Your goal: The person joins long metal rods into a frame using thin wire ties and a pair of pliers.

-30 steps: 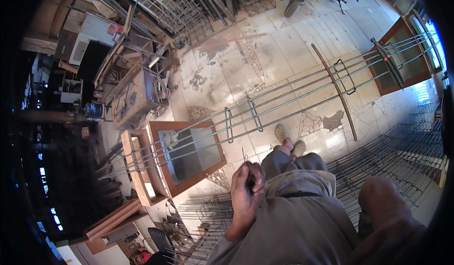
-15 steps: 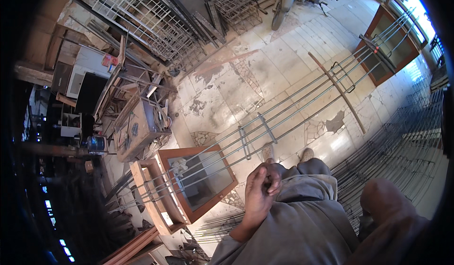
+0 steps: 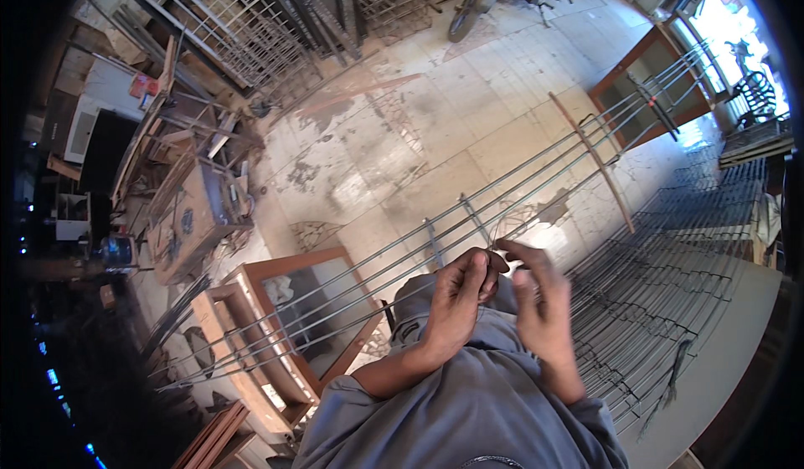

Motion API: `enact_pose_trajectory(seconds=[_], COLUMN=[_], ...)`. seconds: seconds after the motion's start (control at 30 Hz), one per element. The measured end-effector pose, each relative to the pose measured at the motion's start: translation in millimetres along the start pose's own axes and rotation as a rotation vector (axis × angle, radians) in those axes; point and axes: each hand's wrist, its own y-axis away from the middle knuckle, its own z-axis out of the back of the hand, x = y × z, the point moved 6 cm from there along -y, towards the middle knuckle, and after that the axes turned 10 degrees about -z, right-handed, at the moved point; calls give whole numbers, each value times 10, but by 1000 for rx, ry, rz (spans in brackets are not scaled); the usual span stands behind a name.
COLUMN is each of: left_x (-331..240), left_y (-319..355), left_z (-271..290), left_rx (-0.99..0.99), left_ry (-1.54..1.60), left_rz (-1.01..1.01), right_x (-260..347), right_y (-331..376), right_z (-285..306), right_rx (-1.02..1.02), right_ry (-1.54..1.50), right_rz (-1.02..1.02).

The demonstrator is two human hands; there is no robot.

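Since a second ago my right hand [image 3: 543, 306] has joined my left hand [image 3: 456, 301]; both now pinch a small dark piece [image 3: 497, 262] above the steel rods [image 3: 469, 226].

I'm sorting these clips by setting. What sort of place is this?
Likely a metalworking or rebar workshop: long steel rods lie across wooden stands, welded wire grids lean at the back, and bent stirrups are stacked on the right.
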Motion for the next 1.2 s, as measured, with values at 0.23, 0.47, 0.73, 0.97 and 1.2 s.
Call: enact_pose_trajectory(seconds=[0.23,0.47,0.73,0.97,1.2], left_x=[290,159,-83,346,627], left_y=[-25,-83,-214,-25,113], left_z=[-116,-304,-411,-290,-169], left_rx=[-9,80,346,219,168], left_ry=[-247,-493,-363,136,134], left_rz=[35,-336,89,217,217], right_x=[-111,-357,-363,-550,-924], right_y=[-104,-11,263,347,454], right_z=[67,296,471,526,578], right_rx=[-130,-231,-213,-54,-29], right_ry=[-45,-113,40,48,-5], right_rz=[20,-14,323,377,184])
